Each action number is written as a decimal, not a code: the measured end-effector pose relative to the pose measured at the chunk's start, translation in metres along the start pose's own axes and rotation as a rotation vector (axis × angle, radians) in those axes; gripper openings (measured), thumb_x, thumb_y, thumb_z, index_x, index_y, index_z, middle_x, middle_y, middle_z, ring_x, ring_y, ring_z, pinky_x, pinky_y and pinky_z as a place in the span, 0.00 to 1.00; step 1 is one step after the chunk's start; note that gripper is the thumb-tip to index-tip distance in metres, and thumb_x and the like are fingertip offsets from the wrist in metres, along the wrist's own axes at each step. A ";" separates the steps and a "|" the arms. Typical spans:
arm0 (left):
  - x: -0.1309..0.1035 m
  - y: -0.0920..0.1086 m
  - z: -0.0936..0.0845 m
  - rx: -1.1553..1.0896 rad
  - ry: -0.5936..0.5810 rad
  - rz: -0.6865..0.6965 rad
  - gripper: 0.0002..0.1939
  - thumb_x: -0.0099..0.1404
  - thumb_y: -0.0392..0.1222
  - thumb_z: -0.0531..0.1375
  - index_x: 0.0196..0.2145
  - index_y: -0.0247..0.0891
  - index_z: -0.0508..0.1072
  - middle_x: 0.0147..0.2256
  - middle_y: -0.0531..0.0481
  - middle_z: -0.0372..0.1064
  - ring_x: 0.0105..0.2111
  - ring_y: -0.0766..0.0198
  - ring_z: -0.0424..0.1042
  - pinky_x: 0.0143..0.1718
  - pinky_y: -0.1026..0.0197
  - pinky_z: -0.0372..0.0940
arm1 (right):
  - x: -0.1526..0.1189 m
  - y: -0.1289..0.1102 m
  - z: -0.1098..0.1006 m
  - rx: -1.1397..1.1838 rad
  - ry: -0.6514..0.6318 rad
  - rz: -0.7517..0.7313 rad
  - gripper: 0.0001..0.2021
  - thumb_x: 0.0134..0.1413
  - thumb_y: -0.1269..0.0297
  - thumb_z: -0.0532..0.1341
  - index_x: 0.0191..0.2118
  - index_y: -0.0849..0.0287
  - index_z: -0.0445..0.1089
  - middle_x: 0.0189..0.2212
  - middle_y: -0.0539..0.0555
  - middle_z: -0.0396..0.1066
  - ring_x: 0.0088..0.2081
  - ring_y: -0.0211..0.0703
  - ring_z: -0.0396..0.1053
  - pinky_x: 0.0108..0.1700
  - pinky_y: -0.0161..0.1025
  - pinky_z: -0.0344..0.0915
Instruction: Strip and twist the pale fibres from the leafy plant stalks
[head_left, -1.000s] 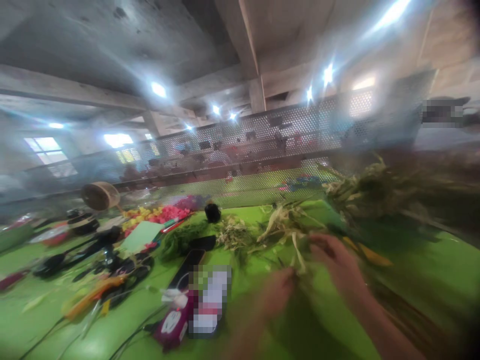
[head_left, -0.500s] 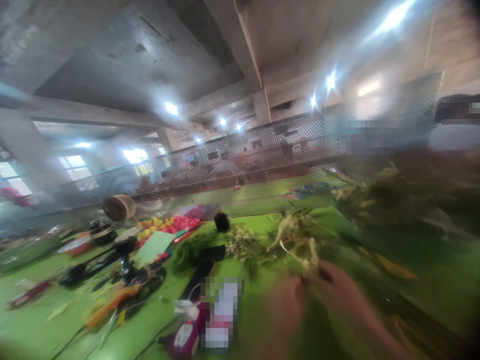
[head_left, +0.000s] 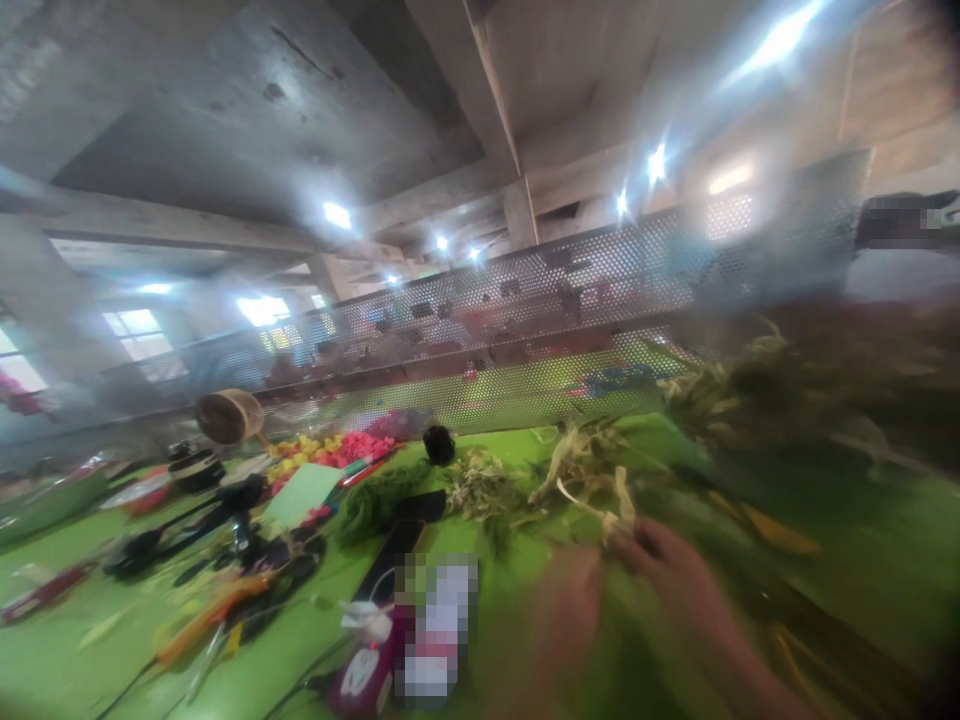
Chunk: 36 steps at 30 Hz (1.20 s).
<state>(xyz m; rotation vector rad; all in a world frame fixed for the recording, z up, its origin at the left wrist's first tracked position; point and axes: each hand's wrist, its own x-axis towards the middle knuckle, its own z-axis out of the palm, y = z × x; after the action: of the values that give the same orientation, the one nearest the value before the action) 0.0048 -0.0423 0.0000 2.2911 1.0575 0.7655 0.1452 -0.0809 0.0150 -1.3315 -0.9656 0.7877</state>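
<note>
My right hand (head_left: 671, 570) is closed in a pinch on the base of a pale yellow leafy piece (head_left: 619, 500), whose thin curled strips stick up and to the left. Close beside it, my left hand (head_left: 566, 605) is blurred but looks closed, with its fingertips near the base of the same piece. What lies between the left fingers is hidden. Behind the hands, more pale, curled leafy pieces (head_left: 574, 455) lie on the green tabletop (head_left: 510, 625). Left of these sits a small heap of whitish-green leafy bits (head_left: 480, 485).
A purple power strip (head_left: 364, 675) and a dark phone-like slab (head_left: 394, 560) lie left of my hands. Further left is an orange-handled corded tool (head_left: 214, 620). Pink and yellow flowers (head_left: 360, 447) stand behind. A large leafy bundle (head_left: 780, 390) fills the right; a perforated metal screen (head_left: 480, 330) runs across the back.
The view has shifted slightly, so things appear a little further left. My hands stay together at the pale leafy piece, with only slight movement.
</note>
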 end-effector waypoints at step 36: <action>0.003 -0.003 -0.021 -0.359 -0.039 -0.046 0.17 0.66 0.48 0.52 0.46 0.39 0.72 0.46 0.44 0.70 0.46 0.56 0.66 0.49 0.55 0.58 | 0.006 0.004 -0.003 -0.182 -0.100 0.013 0.14 0.44 0.52 0.61 0.32 0.58 0.74 0.24 0.52 0.76 0.29 0.47 0.71 0.29 0.37 0.63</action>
<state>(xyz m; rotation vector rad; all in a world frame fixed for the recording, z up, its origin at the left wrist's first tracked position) -0.0090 -0.0336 0.0143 1.9631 0.8720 0.8156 0.1507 -0.0759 0.0116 -1.4669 -1.1302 0.7965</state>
